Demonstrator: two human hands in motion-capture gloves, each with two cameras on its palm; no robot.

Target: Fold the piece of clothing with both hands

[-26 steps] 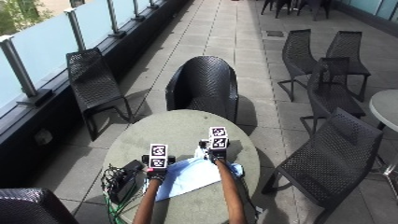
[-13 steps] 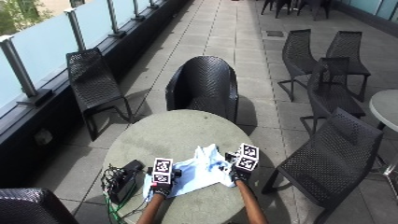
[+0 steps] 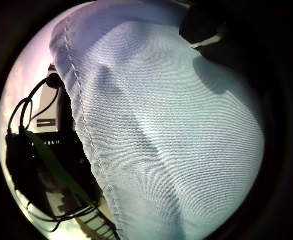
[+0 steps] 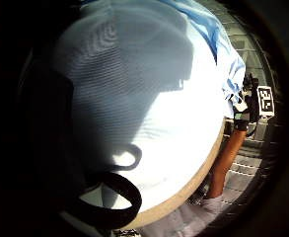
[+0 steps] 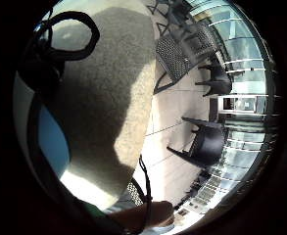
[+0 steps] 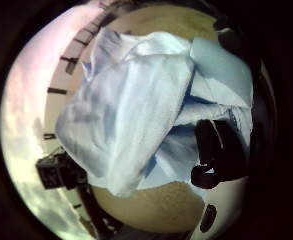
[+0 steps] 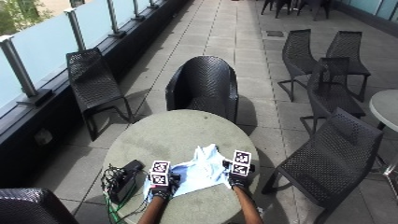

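A light blue garment lies rumpled on the near side of a round grey table. My left hand is at its near left corner, and the cloth fills that palm's views, so it is gripped there. My right hand is at the garment's right edge. In the right thumb side view the fingers curl onto the cloth beside folded layers. From the left palm, my right hand shows at the far edge of the garment.
A black device with cables sits on the table's left, close to my left hand. A black wicker chair stands behind the table and others stand to the right. The table's far half is bare.
Both hands have drawn back toward the near table edge, the right one also shifting rightward. The garment has come along with them and lies nearer me.
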